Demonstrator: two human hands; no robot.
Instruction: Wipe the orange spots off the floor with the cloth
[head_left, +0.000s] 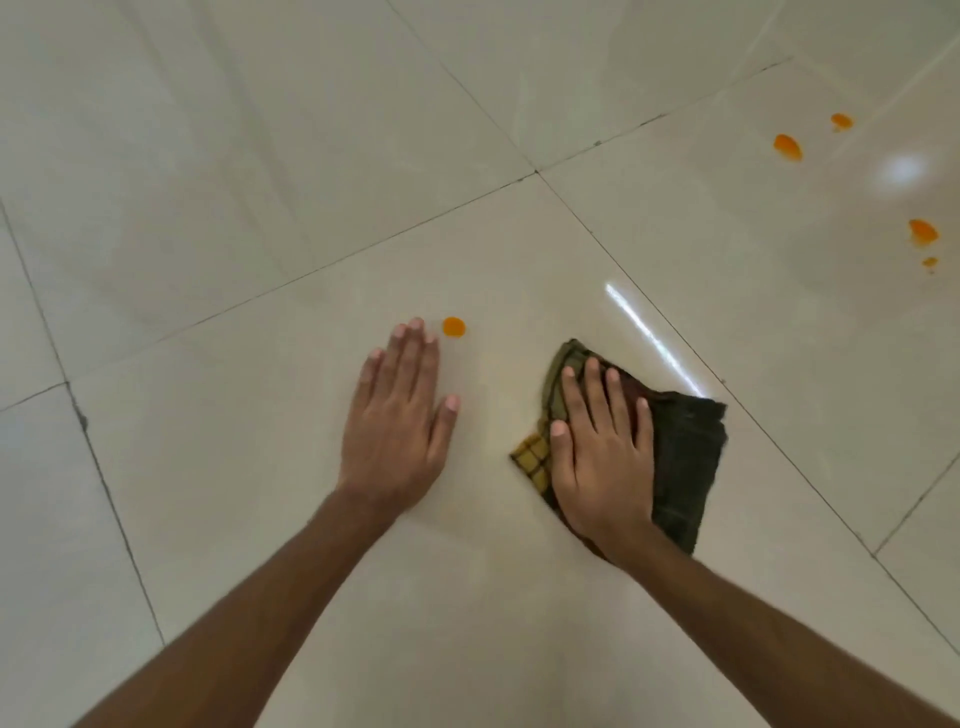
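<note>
Thin dark grout lines cross the view. One grout line (270, 291) climbs from 9 o'clock to a four-way joint (536, 170) near 12 o'clock. From there a second line (779, 447) slants down toward 4 o'clock, and a third, flecked line (649, 122) rises toward 1 o'clock. At 9 o'clock another line drops along the left edge, with a small dark chip (80, 415) in it just below a joint. A narrow bright streak of reflected light (654, 338) lies at 3 o'clock, alongside the second line. A soft round glare (901, 169) glows at 2 o'clock.
</note>
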